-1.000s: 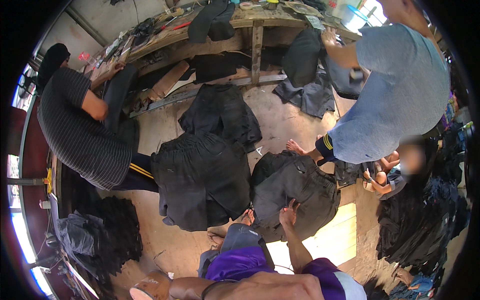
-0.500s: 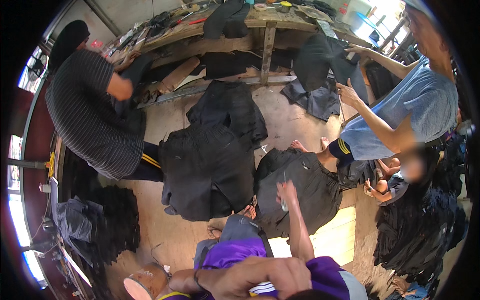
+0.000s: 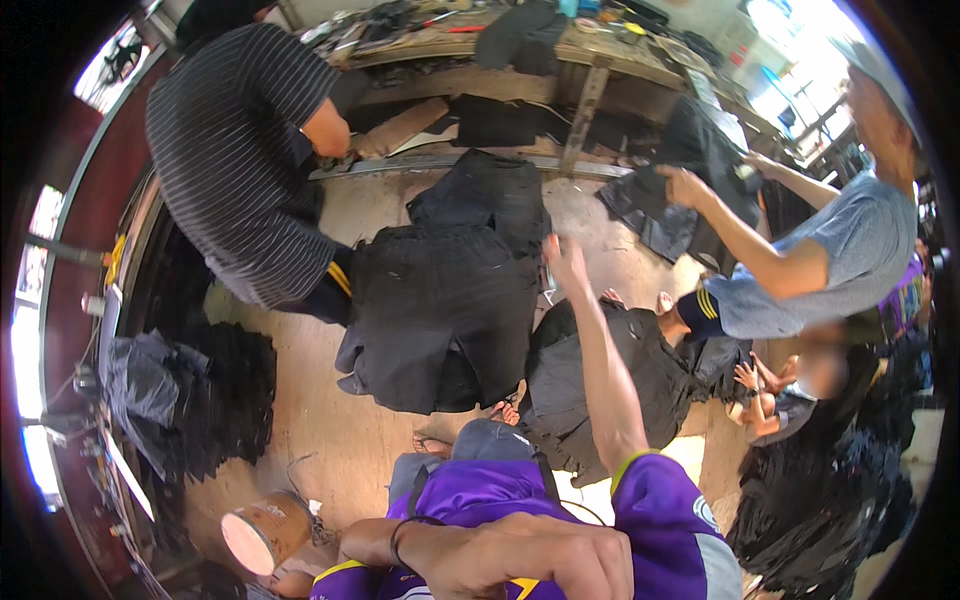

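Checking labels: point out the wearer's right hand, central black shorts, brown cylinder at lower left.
Right hand (image 3: 569, 263): head view, on the middle of the hand.
Central black shorts (image 3: 437, 312): head view, on cloth below the waistband.
Brown cylinder (image 3: 277, 525): head view, on its curved side.

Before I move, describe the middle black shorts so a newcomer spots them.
Find the long wooden workbench, then the floor in front. Just below-left of the wearer's right hand lie the black shorts. Their flat, parted legs set them apart from the bunched garments alongside.
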A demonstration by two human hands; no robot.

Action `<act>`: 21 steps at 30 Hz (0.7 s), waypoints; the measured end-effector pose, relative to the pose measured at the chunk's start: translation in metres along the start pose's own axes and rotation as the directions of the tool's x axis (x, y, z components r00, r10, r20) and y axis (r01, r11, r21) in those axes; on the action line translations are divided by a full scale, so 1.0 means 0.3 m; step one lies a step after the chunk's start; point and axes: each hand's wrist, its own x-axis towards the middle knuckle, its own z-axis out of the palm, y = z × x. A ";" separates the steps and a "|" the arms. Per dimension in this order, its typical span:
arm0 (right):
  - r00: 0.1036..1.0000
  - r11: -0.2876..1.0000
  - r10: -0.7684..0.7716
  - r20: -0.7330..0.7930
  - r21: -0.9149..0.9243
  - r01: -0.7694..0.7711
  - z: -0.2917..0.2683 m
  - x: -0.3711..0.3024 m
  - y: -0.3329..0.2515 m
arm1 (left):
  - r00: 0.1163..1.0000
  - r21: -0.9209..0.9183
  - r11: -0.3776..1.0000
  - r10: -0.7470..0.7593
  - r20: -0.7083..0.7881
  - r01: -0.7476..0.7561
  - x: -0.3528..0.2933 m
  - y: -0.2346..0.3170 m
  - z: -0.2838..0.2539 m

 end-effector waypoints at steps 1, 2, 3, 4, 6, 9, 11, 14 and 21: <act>0.967 0.961 -0.182 -0.178 -0.238 0.138 0.063 -0.080 0.118 | 0.997 -0.002 0.997 0.083 0.009 -0.083 0.005 0.004 0.003; 0.974 0.958 -0.172 -0.147 -0.257 0.130 0.106 -0.178 0.241 | 0.992 -0.042 0.992 0.120 -0.034 -0.122 0.007 0.015 0.016; 0.994 0.994 0.109 -0.009 0.017 -0.109 0.127 -0.305 0.366 | 0.985 -0.079 0.983 0.157 -0.076 -0.163 0.020 0.019 0.022; 0.944 0.935 0.314 0.102 0.142 -0.326 0.142 -0.458 0.487 | 0.975 -0.158 0.973 0.142 -0.173 -0.170 0.030 0.032 0.047; 0.999 0.948 0.044 -0.003 -0.316 -0.043 0.199 -0.743 0.672 | 0.944 -0.145 0.937 0.296 -0.144 -0.316 0.059 0.045 0.063; 0.976 0.828 0.202 0.080 -0.546 -0.127 0.205 -1.109 0.816 | 0.881 -0.136 0.871 0.465 -0.084 -0.472 0.055 0.116 0.089; 0.874 0.746 0.448 0.188 -0.618 -0.249 0.210 -1.238 0.845 | 0.912 -0.127 0.913 0.400 0.090 -0.388 -0.010 0.239 0.043; 0.780 0.641 0.567 0.265 -0.736 -0.216 0.268 -1.335 0.824 | 0.910 -0.221 0.885 0.412 -0.038 -0.410 -0.109 0.398 0.132; 0.794 0.548 0.600 0.095 -0.772 -0.322 0.698 -1.298 0.652 | 0.930 -0.127 0.921 0.367 -0.039 -0.369 -0.525 1.010 0.195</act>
